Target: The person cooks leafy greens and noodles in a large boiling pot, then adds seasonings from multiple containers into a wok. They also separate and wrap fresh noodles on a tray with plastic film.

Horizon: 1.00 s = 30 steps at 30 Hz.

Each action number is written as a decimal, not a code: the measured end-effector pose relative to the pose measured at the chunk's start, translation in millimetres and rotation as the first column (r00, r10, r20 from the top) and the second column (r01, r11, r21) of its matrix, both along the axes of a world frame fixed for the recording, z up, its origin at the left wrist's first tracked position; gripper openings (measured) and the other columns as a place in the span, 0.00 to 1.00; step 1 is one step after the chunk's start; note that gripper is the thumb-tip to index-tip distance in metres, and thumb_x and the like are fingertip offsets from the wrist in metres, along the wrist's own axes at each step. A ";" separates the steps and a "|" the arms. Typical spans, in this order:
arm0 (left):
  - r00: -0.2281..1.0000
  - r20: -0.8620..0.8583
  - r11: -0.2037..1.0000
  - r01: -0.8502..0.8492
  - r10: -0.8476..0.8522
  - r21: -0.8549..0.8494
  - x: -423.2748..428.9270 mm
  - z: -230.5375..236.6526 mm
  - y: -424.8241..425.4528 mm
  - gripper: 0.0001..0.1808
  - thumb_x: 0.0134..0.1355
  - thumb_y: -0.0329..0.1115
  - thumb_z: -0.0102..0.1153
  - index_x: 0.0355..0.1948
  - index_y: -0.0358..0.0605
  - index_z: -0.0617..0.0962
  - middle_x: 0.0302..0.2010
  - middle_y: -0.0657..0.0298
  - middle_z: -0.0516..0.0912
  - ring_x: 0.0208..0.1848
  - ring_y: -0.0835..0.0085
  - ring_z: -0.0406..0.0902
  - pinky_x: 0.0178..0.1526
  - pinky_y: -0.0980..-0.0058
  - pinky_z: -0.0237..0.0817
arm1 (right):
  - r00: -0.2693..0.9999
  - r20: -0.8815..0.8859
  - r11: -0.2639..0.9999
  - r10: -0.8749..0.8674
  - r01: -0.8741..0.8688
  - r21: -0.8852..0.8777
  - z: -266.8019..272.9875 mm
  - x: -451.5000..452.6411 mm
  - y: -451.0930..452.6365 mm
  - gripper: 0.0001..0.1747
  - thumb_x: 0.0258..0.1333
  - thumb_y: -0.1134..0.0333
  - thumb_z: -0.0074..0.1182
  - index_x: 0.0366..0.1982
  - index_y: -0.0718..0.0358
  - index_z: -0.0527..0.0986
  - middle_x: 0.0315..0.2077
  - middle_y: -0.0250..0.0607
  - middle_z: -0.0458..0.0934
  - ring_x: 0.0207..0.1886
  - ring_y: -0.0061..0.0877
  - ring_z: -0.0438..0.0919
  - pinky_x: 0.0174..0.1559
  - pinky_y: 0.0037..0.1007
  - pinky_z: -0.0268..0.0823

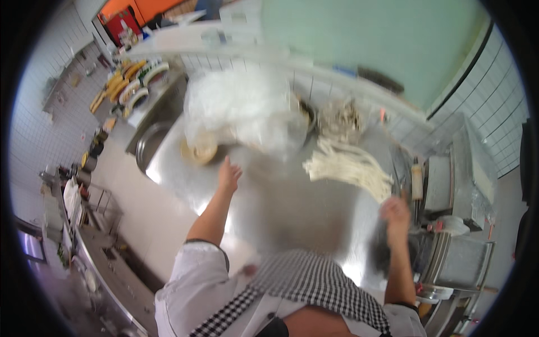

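My left hand (230, 175) is raised over a stainless steel worktable (311, 219), fingers spread and nothing in them. Just beyond it, to the left, is a yellowish bowl (198, 152). My right hand (396, 210) is blurred at the near end of a bundle of long pale dough strips (349, 168). Whether its fingers grip the strips or only overlap them in view cannot be told. A large heap of clear plastic bags (244, 109) covers the back of the table, partly hiding a dark pan (310, 116).
A clear bag with brownish contents (341, 120) sits behind the strips. On the right are a rolling pin (417, 181) and a steel machine (459, 177). A sink (151, 143) adjoins the table's left side. Food dishes (137, 94) line a far counter.
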<state>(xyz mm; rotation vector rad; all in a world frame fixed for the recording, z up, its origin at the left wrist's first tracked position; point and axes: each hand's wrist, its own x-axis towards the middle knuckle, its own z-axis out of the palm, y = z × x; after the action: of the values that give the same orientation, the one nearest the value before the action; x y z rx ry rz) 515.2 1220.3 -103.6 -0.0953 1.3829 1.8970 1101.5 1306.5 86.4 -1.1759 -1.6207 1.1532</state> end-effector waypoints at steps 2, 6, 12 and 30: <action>0.991 0.131 0.999 0.040 -0.038 -0.011 -44.1 8.3 26.8 0.42 0.61 0.61 0.62 0.65 0.42 0.65 0.55 0.53 0.72 0.55 0.58 0.71 0.58 0.47 0.66 | 0.968 0.243 0.990 0.058 -0.025 -0.140 -19.4 -53.7 -36.7 0.08 0.59 0.73 0.58 0.40 0.66 0.78 0.33 0.35 0.81 0.36 0.21 0.79 0.40 0.27 0.73; 0.974 0.209 0.992 0.059 -0.082 0.114 -72.2 19.2 83.5 0.41 0.63 0.64 0.57 0.67 0.46 0.66 0.58 0.53 0.76 0.55 0.53 0.74 0.62 0.43 0.62 | 0.841 0.491 0.972 0.229 -0.166 -0.169 -22.1 -95.8 -101.3 0.13 0.60 0.62 0.58 0.43 0.63 0.79 0.33 0.41 0.83 0.38 0.25 0.82 0.44 0.29 0.73; 0.982 0.189 0.996 -0.015 -0.001 0.084 -65.8 56.3 119.2 0.29 0.64 0.43 0.58 0.62 0.40 0.71 0.57 0.52 0.76 0.54 0.51 0.77 0.52 0.45 0.71 | 0.732 0.653 0.959 0.194 -0.001 -0.284 -15.5 -89.1 -166.6 0.23 0.60 0.56 0.57 0.51 0.65 0.77 0.39 0.47 0.85 0.44 0.35 0.84 0.47 0.33 0.75; 0.773 -0.634 0.973 0.154 -0.010 0.172 21.4 75.6 13.2 0.18 0.57 0.24 0.56 0.50 0.32 0.78 0.46 0.55 0.82 0.47 0.65 0.79 0.46 0.66 0.71 | 0.866 -0.241 0.888 0.438 -0.459 -0.035 -131.0 -258.1 -104.9 0.22 0.68 0.59 0.51 0.59 0.61 0.69 0.52 0.44 0.76 0.49 0.36 0.77 0.54 0.43 0.73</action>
<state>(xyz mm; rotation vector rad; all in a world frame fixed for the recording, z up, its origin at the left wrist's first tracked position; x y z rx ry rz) 536.6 1233.5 -27.9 0.7736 1.5467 2.0808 843.4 1201.7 -44.6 -0.6951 -1.7235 1.6093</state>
